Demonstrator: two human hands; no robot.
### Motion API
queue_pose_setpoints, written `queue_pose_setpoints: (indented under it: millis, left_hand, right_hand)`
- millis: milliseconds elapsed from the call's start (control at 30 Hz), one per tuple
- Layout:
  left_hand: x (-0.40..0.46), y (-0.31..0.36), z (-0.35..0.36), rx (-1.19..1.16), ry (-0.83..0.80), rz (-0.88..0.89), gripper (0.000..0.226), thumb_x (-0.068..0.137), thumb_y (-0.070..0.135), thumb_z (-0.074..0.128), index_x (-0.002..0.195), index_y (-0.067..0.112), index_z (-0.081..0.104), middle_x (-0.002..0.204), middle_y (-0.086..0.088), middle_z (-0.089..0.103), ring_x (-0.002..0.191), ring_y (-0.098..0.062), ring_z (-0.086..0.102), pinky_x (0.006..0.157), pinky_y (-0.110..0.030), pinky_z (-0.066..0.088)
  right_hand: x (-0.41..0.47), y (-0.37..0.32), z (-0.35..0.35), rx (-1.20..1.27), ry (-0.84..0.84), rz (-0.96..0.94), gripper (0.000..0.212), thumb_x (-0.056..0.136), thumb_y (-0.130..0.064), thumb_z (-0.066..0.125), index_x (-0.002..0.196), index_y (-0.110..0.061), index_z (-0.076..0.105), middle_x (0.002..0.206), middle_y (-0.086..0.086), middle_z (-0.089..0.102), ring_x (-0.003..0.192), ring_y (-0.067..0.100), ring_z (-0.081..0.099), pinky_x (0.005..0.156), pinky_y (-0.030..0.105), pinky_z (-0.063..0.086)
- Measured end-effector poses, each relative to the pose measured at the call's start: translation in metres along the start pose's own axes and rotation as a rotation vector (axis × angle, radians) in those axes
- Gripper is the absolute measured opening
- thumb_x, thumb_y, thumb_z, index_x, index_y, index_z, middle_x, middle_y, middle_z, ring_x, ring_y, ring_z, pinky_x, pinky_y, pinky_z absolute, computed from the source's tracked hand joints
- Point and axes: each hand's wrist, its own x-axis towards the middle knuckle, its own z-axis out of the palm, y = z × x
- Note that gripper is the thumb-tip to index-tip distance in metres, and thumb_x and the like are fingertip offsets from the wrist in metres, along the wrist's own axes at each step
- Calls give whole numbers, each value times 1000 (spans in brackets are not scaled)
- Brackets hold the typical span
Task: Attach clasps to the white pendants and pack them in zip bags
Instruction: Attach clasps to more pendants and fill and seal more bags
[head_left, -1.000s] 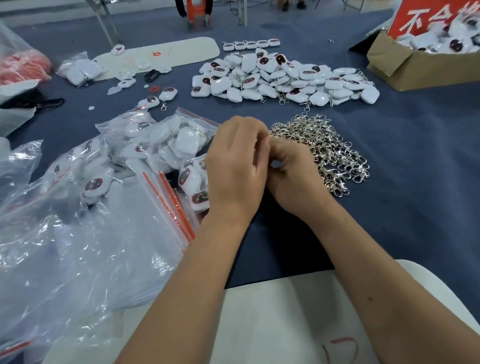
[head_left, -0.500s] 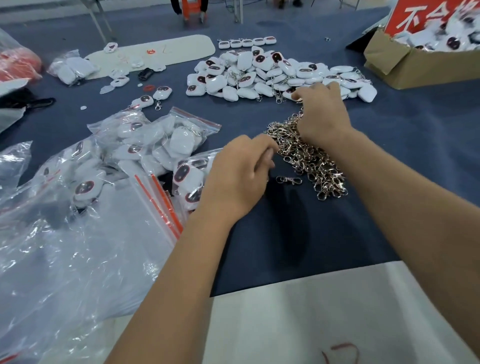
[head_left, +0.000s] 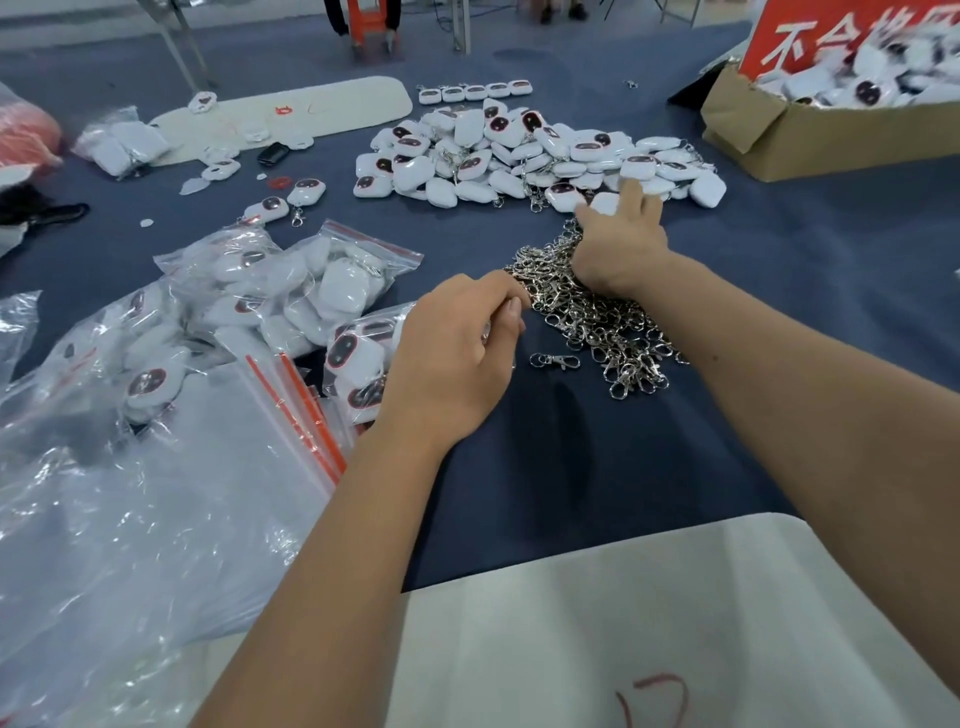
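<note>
A person's right hand (head_left: 621, 244) reaches across a blue-covered table (head_left: 831, 322) to the near edge of a heap of white pendants (head_left: 524, 150) at 12 o'clock, its fingers (head_left: 631, 195) spread and curling onto one white pendant (head_left: 605, 203); whether they have closed on it cannot be told. The wrist lies over a tangled pile of silver clasps (head_left: 608, 317) at the table's centre. The left hand (head_left: 457, 353), just at 9 o'clock of that pile, has its fingertips (head_left: 511, 312) drawn together, pinching something small that is hidden from view. One loose clasp (head_left: 556, 360) lies apart on bare cloth between the left hand and the pile.

Open blue cloth runs from the clasps toward 3 o'clock and back to the near edge, where a white board (head_left: 649, 623) with a red mark overlaps the table at 6 o'clock.

At 9 o'clock, red-striped zip bags (head_left: 311, 280) hold packed pendants, touching and overlapping one another; a sheet of loose clear plastic (head_left: 130, 545) spreads toward 7 o'clock. At 2 o'clock an open cardboard box (head_left: 810, 140) is filled with more white pendants, a red sign (head_left: 810, 31) standing behind it. At 11 o'clock a long white board (head_left: 311, 109) carries a few stray pieces, with a small bag of white parts (head_left: 124, 143) beside it.
</note>
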Motion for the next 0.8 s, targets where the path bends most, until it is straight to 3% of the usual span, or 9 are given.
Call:
queue_pose_setpoints:
  millis: [67, 167, 267, 333, 467, 567, 633, 700, 800]
  left_hand:
    - [1, -1, 0, 1, 1, -10, 20, 98, 16, 49, 98, 14, 68, 82, 8, 72, 84, -22, 63, 77, -46, 51]
    - [1, -2, 0, -2, -4, -13, 19, 98, 15, 49, 97, 15, 68, 81, 9, 71, 85, -21, 63, 77, -47, 51]
    - [1, -3, 0, -5, 4, -8, 19, 98, 16, 49, 96, 16, 68, 81, 9, 71, 84, -20, 63, 77, -47, 51]
    - [0, -4, 1, -8, 17, -9, 18, 97, 17, 51, 96, 16, 68, 81, 9, 71, 85, -20, 64, 78, -47, 51]
    - [2, -6, 1, -94, 117, -71, 11, 96, 16, 59, 97, 17, 69, 86, 10, 70, 86, -15, 66, 80, -42, 54]
    - [5, -6, -1, -129, 227, -130, 10, 94, 15, 63, 101, 18, 69, 89, 18, 66, 85, -4, 64, 79, -18, 52]
    - [6, -5, -2, -131, 246, -150, 10, 95, 16, 62, 101, 15, 70, 91, 13, 69, 86, -5, 65, 79, -18, 51]
    - [7, -5, -4, -136, 241, -154, 11, 96, 18, 61, 99, 14, 71, 92, 7, 71, 85, -9, 67, 80, -25, 54]
    - [7, -4, -4, -151, 225, -168, 8, 96, 17, 63, 97, 13, 70, 90, 6, 71, 84, -12, 68, 80, -36, 56]
  right_hand:
    - [0, 1, -3, -37, -28, -41, 59, 92, -15, 44, 151, -18, 43, 165, 20, 14, 150, 48, 8, 121, 56, 23]
    - [-3, 4, -6, 47, 61, -63, 46, 92, -13, 51, 137, -23, 57, 152, 22, 31, 140, 47, 29, 114, 49, 34]
    - [-14, 8, -8, 104, 214, -149, 27, 92, -5, 58, 115, -18, 60, 130, 18, 53, 115, 37, 52, 89, 37, 42]
    - [-25, 9, -12, 138, 360, -194, 25, 90, 6, 52, 107, -12, 57, 108, 15, 64, 97, 34, 57, 75, 37, 41]
    - [-60, -3, -16, 529, 557, -211, 25, 86, 7, 57, 106, -7, 54, 82, 3, 59, 76, 26, 59, 72, 43, 48]
    - [-97, -28, -9, 1289, 332, -129, 29, 89, 11, 62, 113, -6, 58, 93, 8, 63, 69, 18, 72, 69, 35, 61]
    - [-113, -39, 2, 1611, 122, -107, 23, 95, 12, 61, 113, -2, 64, 101, 14, 63, 77, 19, 74, 74, 35, 63]
    - [-125, -43, 14, 1748, -2, -127, 19, 101, 6, 57, 112, -3, 68, 99, 10, 68, 85, 17, 73, 79, 35, 63]
    - [-130, -42, 25, 1792, -10, -139, 20, 103, 4, 53, 110, -6, 70, 99, 8, 72, 89, 16, 71, 74, 31, 61]
